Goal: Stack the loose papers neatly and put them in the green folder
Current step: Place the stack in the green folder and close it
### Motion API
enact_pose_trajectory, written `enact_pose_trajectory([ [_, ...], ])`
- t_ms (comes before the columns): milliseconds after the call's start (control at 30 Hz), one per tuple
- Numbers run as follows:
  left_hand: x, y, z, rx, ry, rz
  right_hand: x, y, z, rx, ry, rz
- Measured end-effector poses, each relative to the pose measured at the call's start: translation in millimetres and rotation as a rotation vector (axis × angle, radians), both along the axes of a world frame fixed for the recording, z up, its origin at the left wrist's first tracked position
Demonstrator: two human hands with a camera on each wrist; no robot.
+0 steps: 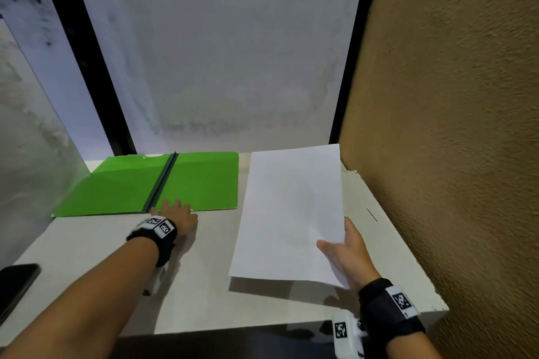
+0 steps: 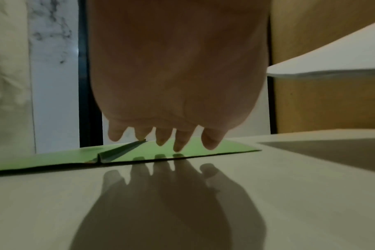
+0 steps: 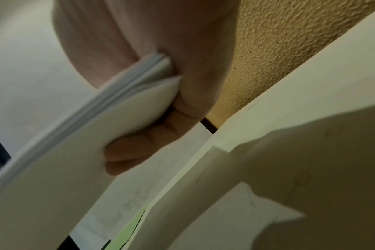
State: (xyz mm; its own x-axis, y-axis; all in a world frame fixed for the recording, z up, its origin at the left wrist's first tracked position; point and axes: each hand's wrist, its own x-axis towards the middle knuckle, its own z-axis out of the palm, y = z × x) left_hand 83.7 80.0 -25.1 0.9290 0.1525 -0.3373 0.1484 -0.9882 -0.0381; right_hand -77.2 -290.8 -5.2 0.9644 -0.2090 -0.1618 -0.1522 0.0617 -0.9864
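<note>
The green folder point(image 1: 201, 183) lies spread flat at the back left of the white table point(image 1: 96, 248), its dark spine point(image 1: 162, 182) running front to back. My left hand point(image 1: 176, 213) hovers with straight spread fingers over the folder's near edge point(image 2: 203, 148), right of the spine point(image 2: 122, 150); its fingertips point(image 2: 178, 143) hang just above the green. My right hand point(image 1: 347, 253) pinches the stack of white papers point(image 1: 291, 213) at its near right corner, thumb on top, fingers point(image 3: 135, 148) underneath. The paper stack point(image 3: 54, 152) is lifted off the table, right of the folder.
A textured tan wall point(image 1: 455, 125) rises close along the table's right side. A pale wall with black vertical strips point(image 1: 84, 49) stands behind. A dark phone-like object point(image 1: 14, 285) lies at the table's near left edge. Bare tabletop lies between my arms.
</note>
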Motion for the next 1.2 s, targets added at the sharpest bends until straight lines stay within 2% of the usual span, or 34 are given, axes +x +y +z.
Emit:
enact_pose_trajectory([
  [167, -13, -15, 16, -0.038, -0.022, -0.109, -1, -10, -1, 0.003, 0.012, -0.024],
  [267, -23, -40, 28, -0.075, -0.027, -0.242, 2, -15, -1, -0.011, 0.026, -0.028],
  [400, -38, -78, 35, -0.323, 0.005, -0.398, 3, -17, 5, -0.010, 0.043, -0.010],
  [467, -39, -83, 36, -0.405, -0.008, -0.382, 2, -17, 10, -0.020, 0.049, 0.005],
  [500, -37, -80, 35, -0.383, -0.059, -0.359, 2, -18, 10, -0.022, 0.054, 0.013],
  [567, -36, -68, 32, -0.227, -0.117, -0.273, 1, -17, 10, -0.023, 0.071, 0.027],
  [633, -37, -55, 26, -0.101, -0.028, -0.188, 2, -16, 9, -0.016, 0.087, 0.039],
  [700, -40, -51, 23, -0.149, 0.070, -0.179, 3, -14, 10, -0.005, 0.095, 0.056],
  [967, -69, -64, 27, -0.292, 0.081, -0.297, 25, -3, 0, 0.071, 0.145, 0.158],
  [1200, -72, -63, 35, -0.403, 0.128, -0.238, 45, 17, -10, 0.060, 0.218, 0.191],
])
